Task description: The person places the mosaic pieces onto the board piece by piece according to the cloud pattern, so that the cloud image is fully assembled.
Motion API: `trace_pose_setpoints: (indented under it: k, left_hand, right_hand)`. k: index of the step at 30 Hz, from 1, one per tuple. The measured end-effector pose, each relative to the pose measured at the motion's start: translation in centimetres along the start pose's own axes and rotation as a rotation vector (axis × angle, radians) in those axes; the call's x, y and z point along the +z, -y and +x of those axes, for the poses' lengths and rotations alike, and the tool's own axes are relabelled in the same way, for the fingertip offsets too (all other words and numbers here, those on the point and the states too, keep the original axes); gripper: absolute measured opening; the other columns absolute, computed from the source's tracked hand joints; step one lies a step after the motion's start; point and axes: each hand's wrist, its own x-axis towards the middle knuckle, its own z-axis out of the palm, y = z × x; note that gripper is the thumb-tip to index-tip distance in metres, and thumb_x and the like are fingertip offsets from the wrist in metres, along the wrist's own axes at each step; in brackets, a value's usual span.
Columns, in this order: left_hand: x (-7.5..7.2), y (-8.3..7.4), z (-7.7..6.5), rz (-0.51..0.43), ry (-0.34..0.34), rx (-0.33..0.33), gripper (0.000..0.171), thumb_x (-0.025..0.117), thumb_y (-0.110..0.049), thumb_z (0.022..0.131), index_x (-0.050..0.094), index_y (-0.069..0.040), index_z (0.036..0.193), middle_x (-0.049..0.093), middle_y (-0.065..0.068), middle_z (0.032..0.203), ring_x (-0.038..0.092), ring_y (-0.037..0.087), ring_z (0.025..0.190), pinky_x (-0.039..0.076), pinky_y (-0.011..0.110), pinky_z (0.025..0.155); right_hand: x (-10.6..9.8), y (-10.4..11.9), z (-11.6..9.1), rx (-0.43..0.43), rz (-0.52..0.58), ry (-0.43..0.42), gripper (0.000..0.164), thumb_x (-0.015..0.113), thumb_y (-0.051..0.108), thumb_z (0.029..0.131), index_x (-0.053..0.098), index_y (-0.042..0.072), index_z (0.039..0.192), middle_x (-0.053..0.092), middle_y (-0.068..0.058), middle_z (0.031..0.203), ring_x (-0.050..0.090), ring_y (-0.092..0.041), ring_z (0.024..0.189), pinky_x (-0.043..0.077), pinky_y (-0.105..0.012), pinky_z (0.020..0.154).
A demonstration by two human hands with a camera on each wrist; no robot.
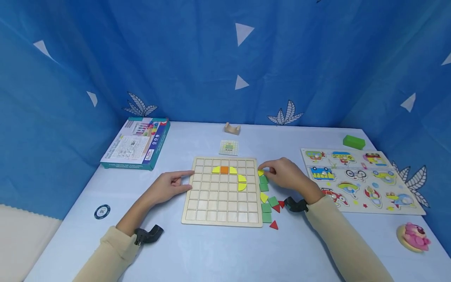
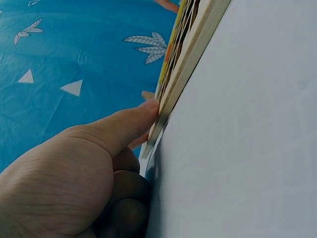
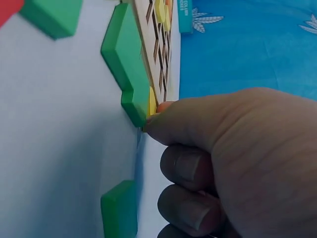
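Flanking the grid board (image 1: pixel 212 205), the hands (image 1: pixel 165 187) (image 1: pixel 287 174) touch it and a yellow piece (image 1: pixel 260 172).

Left arm (image 1: pixel 109 254) and right arm (image 1: pixel 343 241) reach forward; left hand (image 1: pixel 169 185) extends thumb (image 1: pixel 184 188) and forefinger (image 1: pixel 184 173), right hand (image 1: pixel 284 173) pinches.

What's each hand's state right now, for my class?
Left hand: open, touching the square, pale wooden grid board at its left edge.
Right hand: closed, pinching a small flat yellow piece.

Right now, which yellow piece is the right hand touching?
The farther loose yellow piece, beside the grid board: the right hand touches it. The nearer loose yellow piece lies untouched, and four more yellow pieces sit on the board.
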Motion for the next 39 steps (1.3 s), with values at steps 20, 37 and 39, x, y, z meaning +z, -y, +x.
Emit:
trace_pose_setpoints:
  k: [20,37,39]
  left_hand:
    - [-0.2,-0.4,0.0,-0.004,0.013,0.001,0.051,0.078,-0.032,0.093,0.064,-0.018,0.140,0.040,-0.004,0.059,0.037,0.013,0.054,0.033,0.029,0.057]
    - [-0.2,-0.3,-0.2,-0.009,0.011,0.004,0.052,0.077,-0.033,0.093,0.064,-0.019,0.141,0.041,-0.003,0.059,0.038,0.014,0.054,0.033,0.029,0.057]
    - [-0.2,-0.4,-0.2,-0.009,0.012,0.003,0.052,0.077,-0.033,0.093,0.064,-0.019,0.141,0.041,-0.003,0.059,0.038,0.014,0.054,0.033,0.029,0.057]
  right_hand:
    - [-0.2,-0.6,0.1,0.098,-0.029,0.008,0.033,0.075,0.027,0.094,0.072,0.016,0.125,0.047,-0.001,0.065,0.046,-0.019,0.060,0.036,-0.033,0.057]
    - [-0.8,0.3,-0.2,0.080,-0.071,-0.031,0.031,0.076,0.029,0.093,0.074,0.012,0.120,0.052,0.001,0.065,0.048,-0.018,0.058,0.039,-0.033,0.054]
    - [-1.2,0.3,-0.2,0.082,-0.069,-0.043,0.031,0.076,0.027,0.093,0.073,0.012,0.120,0.052,0.000,0.066,0.048,-0.018,0.058,0.040,-0.033,0.054]
